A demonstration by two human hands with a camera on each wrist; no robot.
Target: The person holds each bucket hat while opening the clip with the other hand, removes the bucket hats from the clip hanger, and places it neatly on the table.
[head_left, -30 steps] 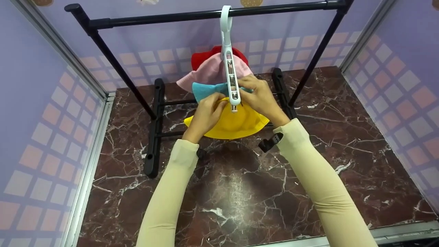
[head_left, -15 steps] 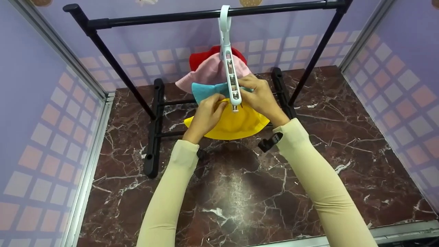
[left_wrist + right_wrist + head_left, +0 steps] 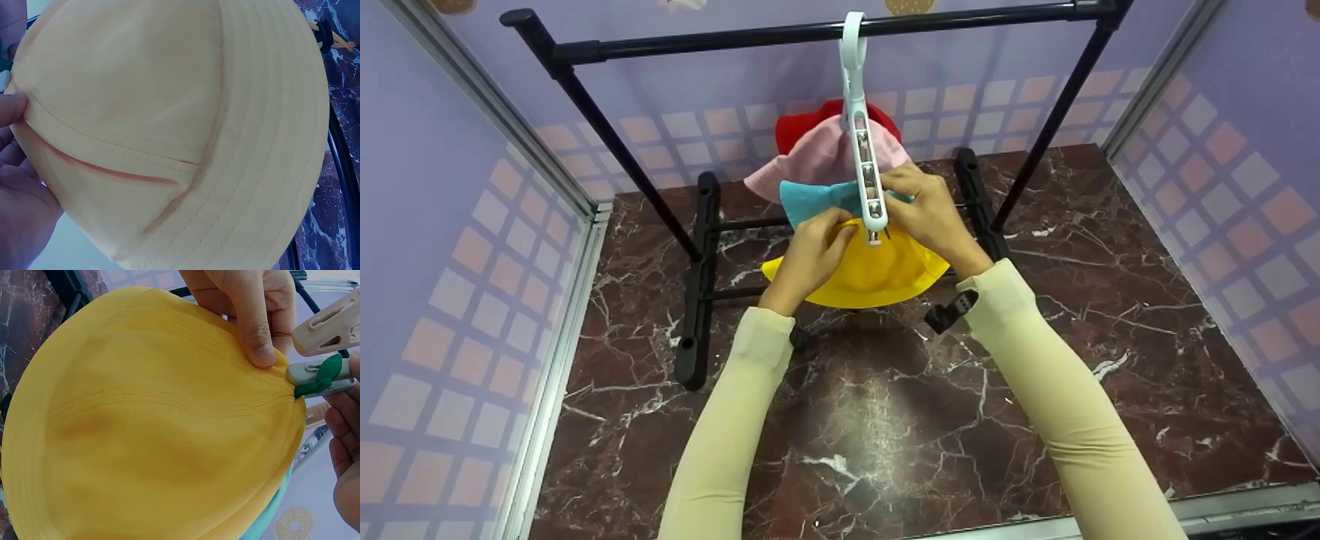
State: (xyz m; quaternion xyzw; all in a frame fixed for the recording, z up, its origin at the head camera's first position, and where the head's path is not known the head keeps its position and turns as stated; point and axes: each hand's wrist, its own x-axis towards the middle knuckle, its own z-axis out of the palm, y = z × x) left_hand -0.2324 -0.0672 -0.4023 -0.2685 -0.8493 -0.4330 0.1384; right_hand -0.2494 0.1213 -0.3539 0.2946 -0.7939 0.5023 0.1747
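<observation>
A yellow bucket hat (image 3: 870,277) hangs at the near end of a white clip hanger (image 3: 870,176). My left hand (image 3: 814,251) pinches the hat's crown tip; its thumb (image 3: 260,346) presses the cloth in the right wrist view. A pale grey clip (image 3: 304,372) sits at that tip, beside a green leaf (image 3: 329,370) on the hat. At the clip's far end, my right hand (image 3: 930,214) pinches it. Behind the yellow hat hang a blue hat (image 3: 814,199), a pink hat (image 3: 817,154) and a red hat (image 3: 799,131).
The hanger hooks over the bar (image 3: 720,39) of a black rack, whose feet (image 3: 694,315) stand on a dark marbled floor (image 3: 877,435). Purple patterned walls (image 3: 457,247) enclose the sides and back. A beige clip (image 3: 329,323) hangs near the grey one.
My left hand and the yellow hat have sunk very slightly. My right hand stays in place at the hanger's end.
</observation>
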